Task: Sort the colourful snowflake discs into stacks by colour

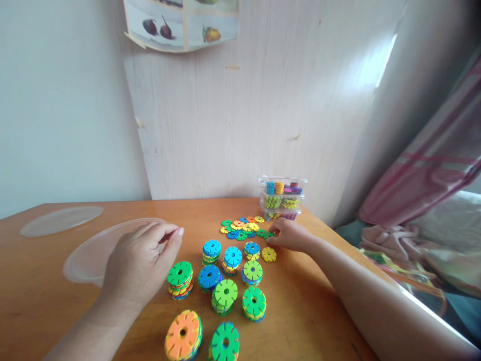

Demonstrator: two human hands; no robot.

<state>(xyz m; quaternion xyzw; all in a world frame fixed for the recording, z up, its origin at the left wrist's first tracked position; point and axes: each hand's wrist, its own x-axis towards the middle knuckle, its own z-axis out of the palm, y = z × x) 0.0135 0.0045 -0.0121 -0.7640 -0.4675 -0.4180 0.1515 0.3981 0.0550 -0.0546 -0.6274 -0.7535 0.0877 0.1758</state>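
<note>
My left hand (141,258) hovers over the table's left part, thumb and forefinger pressed together, with nothing visible between them. Beneath it, to the right, stands a green-topped stack of notched plastic discs (180,274). My right hand (289,234) reaches to the right end of a loose pile of coloured notched discs (240,227). Its fingertips are closed at a green notched disc (269,234), partly covered by the fingers. Just in front of that hand lies a single yellow disc (269,254). Several more stacks, such as an orange-topped stack (183,333), stand upright nearer to me.
Clear plastic boxes (282,198) with coloured pieces are stacked at the table's back right. Two translucent oval sheets (90,255) lie on the left of the wooden table (33,276). Behind rises a pale board wall (225,125); a pink curtain (424,165) hangs right.
</note>
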